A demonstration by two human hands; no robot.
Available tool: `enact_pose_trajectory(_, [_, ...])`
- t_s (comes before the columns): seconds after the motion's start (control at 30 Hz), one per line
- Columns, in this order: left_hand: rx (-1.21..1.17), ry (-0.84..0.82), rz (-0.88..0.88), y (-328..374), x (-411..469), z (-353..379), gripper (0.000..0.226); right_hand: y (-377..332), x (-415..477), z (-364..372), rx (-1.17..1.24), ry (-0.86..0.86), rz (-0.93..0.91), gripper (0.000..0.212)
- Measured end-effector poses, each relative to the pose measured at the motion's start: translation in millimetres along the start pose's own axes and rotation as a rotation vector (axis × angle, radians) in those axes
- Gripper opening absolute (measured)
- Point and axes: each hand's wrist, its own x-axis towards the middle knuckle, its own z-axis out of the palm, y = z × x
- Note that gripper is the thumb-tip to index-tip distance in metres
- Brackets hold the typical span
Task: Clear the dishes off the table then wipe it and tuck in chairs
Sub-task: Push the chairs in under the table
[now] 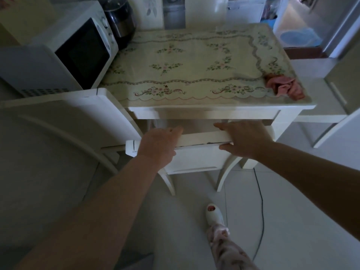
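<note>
Head view: my L hand (158, 145) and R hand (246, 140) both grip the top rail of the white wooden chair (200, 138), fingers curled over it, R thumb on the near face. The rail's long axis runs L-R between the two grips, parallel w/ the near edge of the white table w/ floral cover (214, 107). The chair faces the table. Beyond the R grip a crumpled pink cloth (286, 88) lies at the table corner. Beyond the L grip are a white microwave (78, 53) and a dark rice cooker (120, 18).

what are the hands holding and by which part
The left hand and right hand grip the white chair by its backrest's top rail.
</note>
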Motion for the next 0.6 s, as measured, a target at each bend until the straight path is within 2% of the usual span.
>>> enact_pose_trajectory(0.07, [-0.052,-0.062,0.034,-4.1,2.8,-2.7,0.064,2.9,1.3,-0.7,0.001,-0.047,-0.034,0.071])
enact_pose_trajectory(0.23, [-0.014,-0.174,0.176,-18.2,18.1,-3.0,0.062,14.5,16.8,-5.1,-0.019,-0.129,-0.194,0.070])
enact_pose_trajectory(0.3, [-0.074,-0.225,0.194,-21.1,21.7,-5.2,0.061,14.6,26.7,-5.1,-0.004,-0.135,-0.304,0.078])
enact_pose_trajectory(0.4, [-0.190,-0.245,0.186,-18.5,23.3,-10.7,0.063,9.4,35.1,-4.0,0.078,-0.143,-0.351,0.092])
enact_pose_trajectory(0.6, [-0.278,-0.268,0.048,-12.1,23.5,-16.1,0.103,7.9,34.6,-2.4,0.122,-0.166,-0.365,0.092])
